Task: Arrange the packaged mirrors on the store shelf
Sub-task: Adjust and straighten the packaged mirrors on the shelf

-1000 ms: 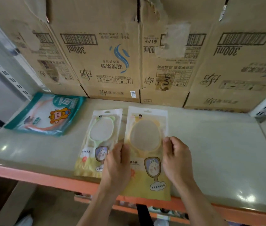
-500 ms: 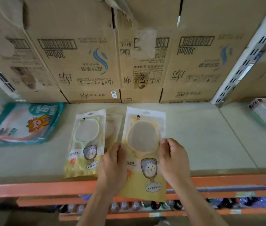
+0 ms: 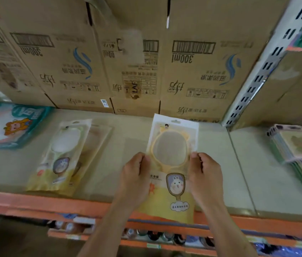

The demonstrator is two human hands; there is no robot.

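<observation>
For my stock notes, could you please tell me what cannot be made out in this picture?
Head view: the second pack under the green mirror pack is mostly covered by it.
Head view: small print on the yellow mirror pack is too small; the left hand and right hand cover its edges.
Head view: the right-hand stack is blurred and cut by the edge.

Both hands hold one packaged mirror (image 3: 172, 164) by its side edges — the left hand (image 3: 134, 175) pinching the left edge, the right hand (image 3: 204, 173) the right. The pack carries a yellow-framed mirror and a rabbit picture, and its lower end overhangs the orange front edge of the shelf (image 3: 220, 164). Well to the left lie two more mirror packs (image 3: 67, 154), overlapping. Farther left sits a teal packet (image 3: 13, 125) — to the right, a stack of flat packs (image 3: 298, 154). Cardboard boxes (image 3: 192, 71) line the back.
</observation>
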